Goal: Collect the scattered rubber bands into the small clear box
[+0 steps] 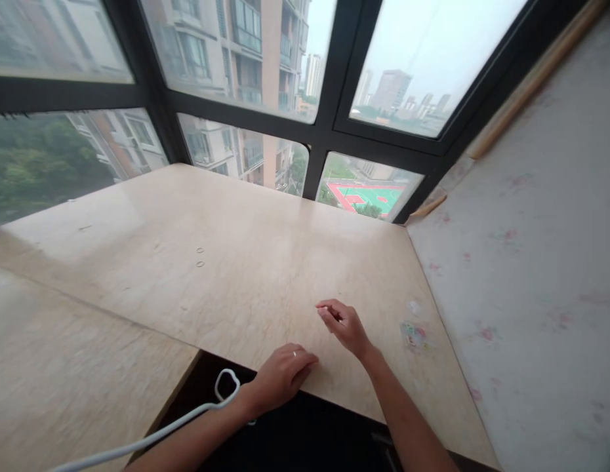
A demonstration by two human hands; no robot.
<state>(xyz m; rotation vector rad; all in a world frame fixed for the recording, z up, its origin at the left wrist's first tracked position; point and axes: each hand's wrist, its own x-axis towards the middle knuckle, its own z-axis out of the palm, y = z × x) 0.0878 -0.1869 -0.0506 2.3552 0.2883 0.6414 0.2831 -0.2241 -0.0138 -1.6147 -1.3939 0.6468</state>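
My right hand [342, 322] has thumb and forefinger drawn close together over the table [265, 282]; I cannot tell whether they pinch anything. My left hand [284, 372], a band [294, 354] on one finger, bends loosely at the table's front edge, and I can't make out its grip either. Beyond them, further left, I see two small hoops [201, 264] lying apart. A clear packet [416, 335] of coloured bits lies right of my right hand, near the flowered wall [531, 275]. A white cord [187, 417] loops by my left wrist.
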